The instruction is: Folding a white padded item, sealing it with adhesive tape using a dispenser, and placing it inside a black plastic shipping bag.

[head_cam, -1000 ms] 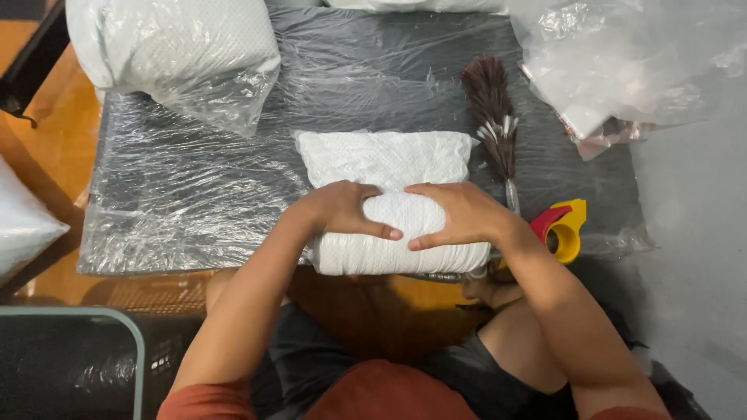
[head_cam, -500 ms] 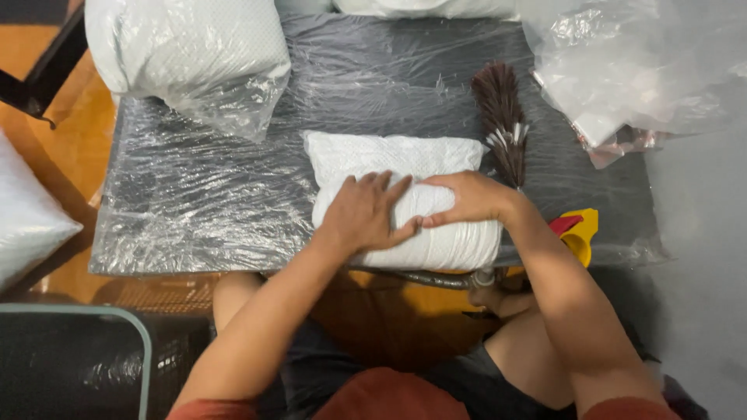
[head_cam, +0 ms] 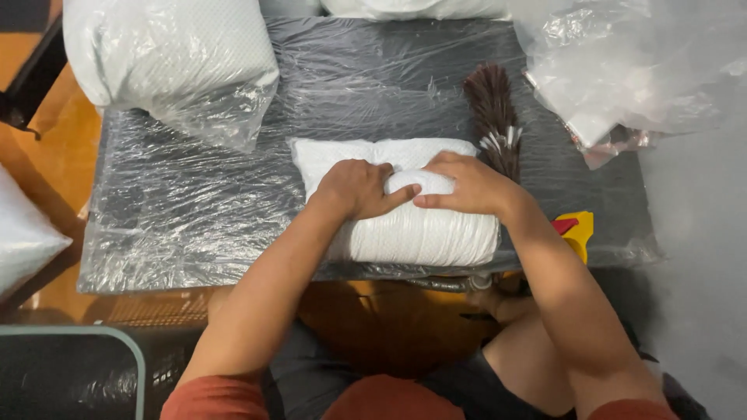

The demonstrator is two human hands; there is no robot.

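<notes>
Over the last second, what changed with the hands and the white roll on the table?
Both hands, left hand and right hand, slid from the near side of the white rolled textile up onto its far top edge, fingertips now meeting there. The roll looks thicker. The brush, the yellow tool and the bagged pillow stayed put.

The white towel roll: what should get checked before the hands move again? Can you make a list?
1. Left hand is pressing on the white towel roll: ok.
2. Right hand is on the roll too: ok.
3. Roll lies fully on the plastic-covered table: not ok, it sits at the near edge.
4. Roll is tight all the way through: cannot tell.
5. Brush lies clear of the towel: cannot tell, it is close beside it.
6. Bagged pillow is out of the way: ok.
</notes>
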